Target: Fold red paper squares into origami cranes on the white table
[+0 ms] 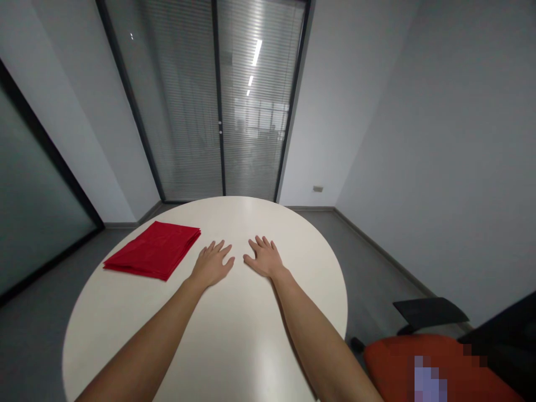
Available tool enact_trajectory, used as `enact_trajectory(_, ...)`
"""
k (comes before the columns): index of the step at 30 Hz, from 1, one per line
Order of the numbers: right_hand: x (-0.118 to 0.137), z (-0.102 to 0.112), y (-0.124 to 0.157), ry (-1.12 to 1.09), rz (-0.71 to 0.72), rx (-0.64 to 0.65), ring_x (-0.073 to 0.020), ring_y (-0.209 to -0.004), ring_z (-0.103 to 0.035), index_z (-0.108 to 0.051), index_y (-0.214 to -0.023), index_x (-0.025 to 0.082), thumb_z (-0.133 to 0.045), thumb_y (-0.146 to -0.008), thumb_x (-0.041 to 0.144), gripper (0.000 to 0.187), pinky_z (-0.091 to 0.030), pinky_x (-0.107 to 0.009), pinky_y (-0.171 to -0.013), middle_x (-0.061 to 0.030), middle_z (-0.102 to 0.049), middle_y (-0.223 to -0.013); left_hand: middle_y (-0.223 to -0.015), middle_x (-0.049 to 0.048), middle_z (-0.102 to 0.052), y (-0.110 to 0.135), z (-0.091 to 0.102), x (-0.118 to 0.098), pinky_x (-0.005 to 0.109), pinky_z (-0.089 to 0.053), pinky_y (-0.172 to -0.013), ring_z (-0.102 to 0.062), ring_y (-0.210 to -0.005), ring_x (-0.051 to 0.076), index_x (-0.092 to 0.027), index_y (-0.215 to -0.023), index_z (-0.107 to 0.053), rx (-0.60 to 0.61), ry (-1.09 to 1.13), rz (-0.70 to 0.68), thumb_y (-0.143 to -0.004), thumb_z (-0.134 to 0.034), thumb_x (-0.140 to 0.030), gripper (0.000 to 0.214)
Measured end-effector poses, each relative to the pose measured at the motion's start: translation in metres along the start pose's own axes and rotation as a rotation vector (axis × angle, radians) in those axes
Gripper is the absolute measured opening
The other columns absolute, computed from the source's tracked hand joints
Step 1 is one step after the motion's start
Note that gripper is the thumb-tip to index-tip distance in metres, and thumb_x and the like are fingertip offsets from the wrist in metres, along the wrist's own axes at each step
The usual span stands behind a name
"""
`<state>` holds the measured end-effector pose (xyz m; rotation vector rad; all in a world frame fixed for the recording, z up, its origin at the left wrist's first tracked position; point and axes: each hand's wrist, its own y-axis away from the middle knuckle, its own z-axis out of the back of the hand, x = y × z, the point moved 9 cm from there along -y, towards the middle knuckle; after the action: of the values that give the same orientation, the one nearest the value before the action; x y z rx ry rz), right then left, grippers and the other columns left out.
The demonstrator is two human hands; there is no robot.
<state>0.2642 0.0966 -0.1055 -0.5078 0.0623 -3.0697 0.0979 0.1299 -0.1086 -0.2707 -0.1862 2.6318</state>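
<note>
Both of my hands are stretched out over the white round table, palms down and holding nothing. My left hand has its fingers spread, just right of a folded red sheet or bag; a small gap separates them. That red thing lies flat in several layers on the left part of the table, and its exact kind I cannot make out. My right hand is also spread, a short way right of my left hand, with the thumbs facing each other.
An orange chair with a black armrest stands at the lower right, beside the table. Beyond the table's far edge is a glass partition with blinds. Grey walls rise on both sides, and a socket sits low on the far wall.
</note>
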Motion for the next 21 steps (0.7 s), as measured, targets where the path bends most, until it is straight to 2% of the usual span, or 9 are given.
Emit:
enact_trajectory(9, 0.001, 0.002, 0.001, -0.003, -0.001, -0.004, -0.0316, -0.156, -0.016, -0.037, -0.157, 0.023, -0.044, -0.095, 0.061, 0.073, -0.008, -0.048, -0.123, -0.0103, -0.025, -0.168, -0.158, 0.0095, -0.044, 0.001, 0.004, -0.001, 0.053, -0.029, -0.118, -0.036, -0.147, 0.037, -0.025, -0.147, -0.055, -0.028, -0.002, -0.005, -0.098, -0.048, -0.046, 0.053)
enact_trajectory(15, 0.0, -0.002, -0.001, 0.009, -0.009, 0.007, -0.0315, -0.156, -0.014, -0.035, -0.158, 0.023, -0.043, -0.095, 0.062, 0.074, -0.006, -0.048, -0.124, -0.0097, -0.022, -0.168, -0.165, 0.0113, -0.032, 0.0, -0.002, 0.004, 0.061, -0.02, -0.119, -0.02, -0.153, 0.041, -0.027, -0.153, -0.046, -0.026, -0.023, 0.043, -0.098, -0.046, -0.05, 0.06)
enact_trajectory(19, 0.001, -0.007, -0.005, 0.039, -0.019, 0.075, -0.0328, -0.157, -0.007, -0.026, -0.161, 0.023, -0.035, -0.097, 0.066, 0.078, -0.004, -0.052, -0.123, -0.0092, -0.015, -0.17, -0.164, 0.0126, -0.033, 0.0, -0.006, 0.003, 0.063, -0.02, -0.118, -0.025, -0.151, 0.042, -0.027, -0.154, -0.043, 0.025, -0.035, 0.059, -0.097, -0.046, -0.052, 0.062)
enact_trajectory(21, 0.003, -0.009, -0.007, 0.062, -0.023, 0.103, -0.0349, -0.156, -0.009, -0.027, -0.161, 0.021, -0.035, -0.097, 0.065, 0.079, -0.006, -0.055, -0.122, -0.0115, -0.016, -0.169, -0.162, 0.0126, -0.038, 0.0, -0.002, 0.001, 0.062, -0.023, -0.117, -0.03, -0.149, 0.041, -0.027, -0.151, -0.047, -0.003, -0.057, 0.048, -0.096, -0.048, -0.052, 0.06)
